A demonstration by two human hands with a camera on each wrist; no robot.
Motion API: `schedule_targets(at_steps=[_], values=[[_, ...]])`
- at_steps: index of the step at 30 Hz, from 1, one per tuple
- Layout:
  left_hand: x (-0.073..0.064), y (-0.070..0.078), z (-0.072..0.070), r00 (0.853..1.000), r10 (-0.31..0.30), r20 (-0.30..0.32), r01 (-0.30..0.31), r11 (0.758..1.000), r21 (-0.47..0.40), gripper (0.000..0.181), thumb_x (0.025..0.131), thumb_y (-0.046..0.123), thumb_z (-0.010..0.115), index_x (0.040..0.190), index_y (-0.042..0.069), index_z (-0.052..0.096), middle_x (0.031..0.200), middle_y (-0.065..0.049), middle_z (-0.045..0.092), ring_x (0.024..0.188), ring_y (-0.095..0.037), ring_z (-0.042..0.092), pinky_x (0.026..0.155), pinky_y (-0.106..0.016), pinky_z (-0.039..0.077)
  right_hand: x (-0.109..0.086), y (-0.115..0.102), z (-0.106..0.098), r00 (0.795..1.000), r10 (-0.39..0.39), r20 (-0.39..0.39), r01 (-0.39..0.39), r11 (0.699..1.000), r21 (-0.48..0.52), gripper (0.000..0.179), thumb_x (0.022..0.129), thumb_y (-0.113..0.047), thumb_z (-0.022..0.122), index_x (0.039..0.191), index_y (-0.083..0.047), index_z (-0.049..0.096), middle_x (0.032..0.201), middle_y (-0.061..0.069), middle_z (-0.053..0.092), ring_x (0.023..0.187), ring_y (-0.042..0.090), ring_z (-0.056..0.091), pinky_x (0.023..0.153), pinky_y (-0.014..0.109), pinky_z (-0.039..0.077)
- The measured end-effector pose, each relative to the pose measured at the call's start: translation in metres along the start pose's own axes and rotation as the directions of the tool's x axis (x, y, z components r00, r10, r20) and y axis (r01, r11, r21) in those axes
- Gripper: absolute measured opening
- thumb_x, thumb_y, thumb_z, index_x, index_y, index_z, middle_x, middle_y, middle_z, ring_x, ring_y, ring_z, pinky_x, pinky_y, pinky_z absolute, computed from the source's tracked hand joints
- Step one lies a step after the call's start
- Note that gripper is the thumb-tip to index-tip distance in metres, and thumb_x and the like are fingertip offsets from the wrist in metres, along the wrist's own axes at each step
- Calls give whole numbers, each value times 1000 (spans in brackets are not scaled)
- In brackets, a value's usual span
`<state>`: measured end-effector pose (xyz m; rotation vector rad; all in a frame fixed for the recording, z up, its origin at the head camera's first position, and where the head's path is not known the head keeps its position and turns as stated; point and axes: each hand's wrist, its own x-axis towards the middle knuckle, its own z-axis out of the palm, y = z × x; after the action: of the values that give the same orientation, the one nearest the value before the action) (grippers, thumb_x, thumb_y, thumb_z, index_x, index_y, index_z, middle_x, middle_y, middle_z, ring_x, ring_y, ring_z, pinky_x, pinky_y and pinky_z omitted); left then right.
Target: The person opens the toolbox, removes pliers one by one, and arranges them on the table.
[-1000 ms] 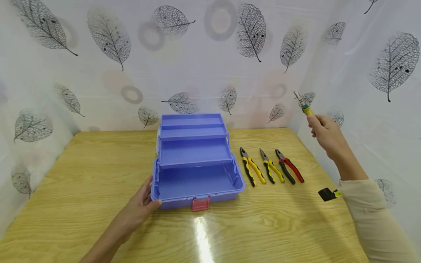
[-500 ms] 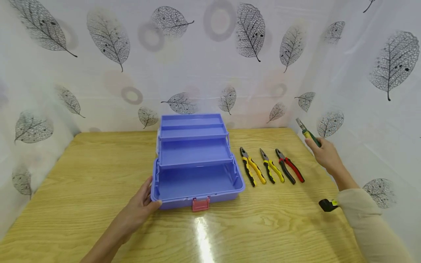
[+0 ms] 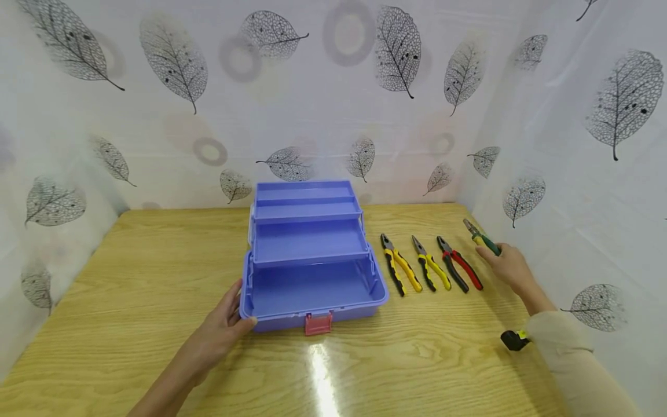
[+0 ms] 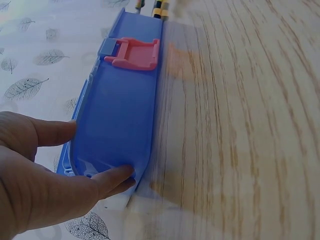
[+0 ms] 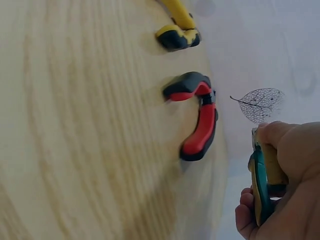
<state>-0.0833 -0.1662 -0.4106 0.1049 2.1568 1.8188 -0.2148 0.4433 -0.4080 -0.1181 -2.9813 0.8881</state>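
Observation:
A purple-blue toolbox [image 3: 312,315] stands unfolded on the wooden table, its stepped trays [image 3: 310,240] bare. At its front left corner my left hand [image 3: 221,330] holds on, thumb on one side and fingers on the other. My right hand [image 3: 508,267] grips pliers with green and yellow handles [image 3: 490,244] at the table's far right, metal tip pointing away and left. Beside them lie red-and-black pliers [image 3: 458,263], yellow-and-black needle-nose pliers [image 3: 430,263] and larger yellow-and-black pliers [image 3: 400,264]. In the right wrist view, fingers wrap the held handles [image 5: 260,185].
A black-and-yellow object [image 3: 515,340], partly hidden by the right sleeve, sits near the right edge. A pink latch [image 3: 318,324] hangs on the toolbox front. Leaf-patterned sheets [image 3: 312,116] enclose the table [image 3: 156,272] at the back and sides.
My right hand has come down from in front of the back sheet to near the tabletop, carrying the green-and-yellow pliers. The left hand and toolbox stay where they were.

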Motion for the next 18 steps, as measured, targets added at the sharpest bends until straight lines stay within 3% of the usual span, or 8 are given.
schedule_targets(at_steps=[7,18], values=[[0,0,0,1000,0,3,0,1000,2,90,103,5,58,164,1,-9,167,-33,4,153,-47,12,122,-52,21,-3,7,10,998,41,37,-39,997,-61,52,108,-47,50,86,1,48,71,9,47,60,22,46,53,33,42],[0,1,0,1000,-1,4,1,1000,-2,90,103,5,58,164,2,-9,167,-33,4,153,-48,12,122,-53,21,-6,10,17,997,63,41,-59,994,-89,49,104,-45,58,76,-6,47,66,5,47,59,20,46,53,32,41]])
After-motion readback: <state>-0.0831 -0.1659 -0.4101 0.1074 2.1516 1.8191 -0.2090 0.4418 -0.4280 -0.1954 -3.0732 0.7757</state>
